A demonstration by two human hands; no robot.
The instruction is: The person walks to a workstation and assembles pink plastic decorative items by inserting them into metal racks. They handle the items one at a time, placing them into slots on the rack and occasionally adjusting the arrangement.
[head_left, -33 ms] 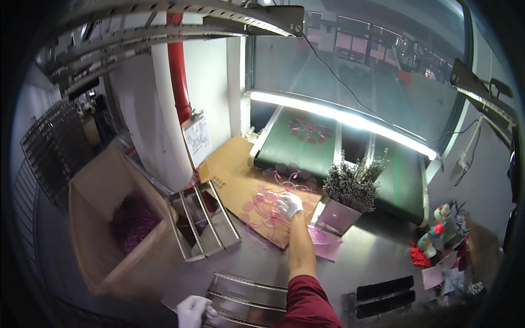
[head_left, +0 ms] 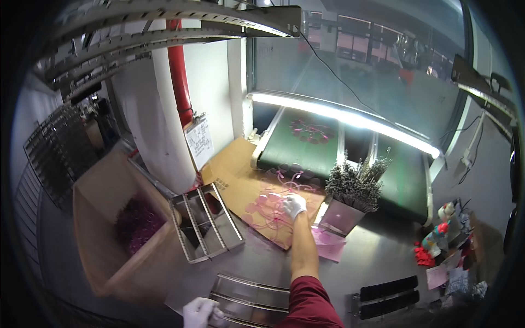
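Note:
My right hand (head_left: 294,206), in a white glove, reaches over the cardboard sheet (head_left: 224,164). Its fingers are bent together at a pink, see-through branched piece (head_left: 270,218) with round discs at its ends; the exact grip is too small to make out. Similar pink discs and stems spread toward the conveyor's near end. At the lower edge, my left hand (head_left: 200,314), also white-gloved, is closed at the left side of a metal rack (head_left: 249,282) with several slotted bars. Its fingertips are partly hidden.
A second slotted rack (head_left: 205,223) stands left of the cardboard, beside a large bin (head_left: 98,218) holding purple pieces. Behind lies a green conveyor belt (head_left: 284,150) under a bright tube light (head_left: 344,116). A metal pot (head_left: 342,217) of dried stems stands right of my right hand.
The whole view has shifted slightly. My hands keep nearly the same places against the cardboard and the rack.

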